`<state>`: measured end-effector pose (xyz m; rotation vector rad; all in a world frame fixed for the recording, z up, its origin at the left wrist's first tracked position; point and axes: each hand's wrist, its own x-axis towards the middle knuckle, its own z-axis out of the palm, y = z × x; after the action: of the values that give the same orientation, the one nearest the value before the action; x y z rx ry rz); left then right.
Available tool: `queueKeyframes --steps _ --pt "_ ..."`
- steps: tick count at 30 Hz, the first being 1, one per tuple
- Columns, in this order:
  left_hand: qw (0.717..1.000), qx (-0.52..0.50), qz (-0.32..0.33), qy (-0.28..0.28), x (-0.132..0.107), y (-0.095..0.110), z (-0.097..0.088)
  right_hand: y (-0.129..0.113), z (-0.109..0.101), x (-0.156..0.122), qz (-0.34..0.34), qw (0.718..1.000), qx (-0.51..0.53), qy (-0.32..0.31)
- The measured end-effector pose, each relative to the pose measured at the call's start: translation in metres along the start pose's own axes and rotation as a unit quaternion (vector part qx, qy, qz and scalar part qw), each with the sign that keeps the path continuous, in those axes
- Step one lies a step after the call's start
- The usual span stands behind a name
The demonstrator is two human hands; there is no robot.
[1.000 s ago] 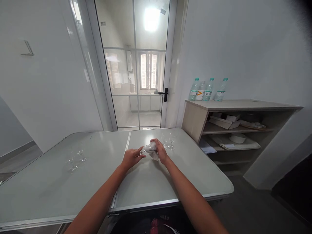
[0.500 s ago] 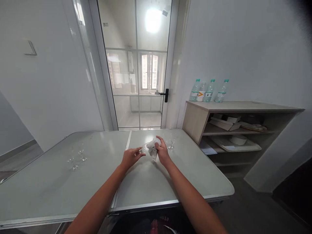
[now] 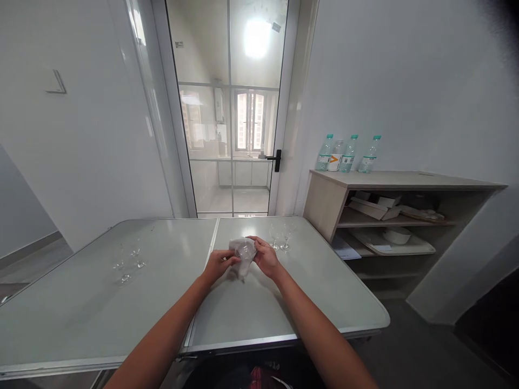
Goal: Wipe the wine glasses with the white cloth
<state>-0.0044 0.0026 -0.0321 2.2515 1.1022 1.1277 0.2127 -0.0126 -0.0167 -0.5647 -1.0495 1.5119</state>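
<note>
- The pale table (image 3: 324, 292) fills the lower part of the frame, with a metal seam left of the centre.
- The glass door (image 3: 203, 59) stands at the upper centre, behind the table.
- The wooden shelf unit (image 3: 326, 205) is at the right side of the frame.
- The right hand (image 3: 266, 258), near the centre, has its fingers closed on the right side of the cloth.
- The left hand (image 3: 218, 263) pinches the left side of the same cloth between thumb and fingers.
- The whitish cloth (image 3: 238, 268) is at the frame's centre, between both hands; something clear shows in it, but too blurred to name.
- Four bottles (image 3: 368, 158) stand on the shelf unit, at the upper right.
- Small stemmed glasses (image 3: 140, 264) stand on the table, two at centre left and two just right of the right hand.
</note>
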Motion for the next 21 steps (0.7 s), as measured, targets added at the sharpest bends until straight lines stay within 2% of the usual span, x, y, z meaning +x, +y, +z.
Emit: queueKeyframes --steps 2,4,8,12,16,19,21 --pt "1.0 -0.024 -0.011 -0.008 0.001 0.001 -0.001 -0.002 0.001 0.0 -0.004 1.0 -0.011 0.002" --pt "0.998 -0.04 -0.008 -0.05 0.002 0.001 -0.001 -0.006 0.001 -0.002 -0.018 1.0 -0.023 -0.007" --pt "0.986 -0.087 -0.001 -0.14 0.002 0.001 0.003 -0.016 0.0 -0.009 -0.028 0.995 -0.059 -0.08" --pt "0.97 -0.167 -0.02 -0.173 0.001 0.004 0.004 -0.019 -0.002 -0.014 -0.031 0.988 -0.061 -0.14" --pt "0.97 -0.187 -0.043 -0.152 0.002 0.008 0.001 -0.017 -0.001 -0.01 -0.023 0.995 -0.025 -0.098" --pt "0.971 -0.202 -0.063 -0.109 0.005 0.011 0.0 -0.011 0.001 -0.005 -0.015 0.998 -0.007 -0.056" --pt "0.97 -0.214 -0.085 -0.078 0.008 0.012 0.001 -0.005 0.002 -0.001 -0.039 0.999 -0.027 -0.023"
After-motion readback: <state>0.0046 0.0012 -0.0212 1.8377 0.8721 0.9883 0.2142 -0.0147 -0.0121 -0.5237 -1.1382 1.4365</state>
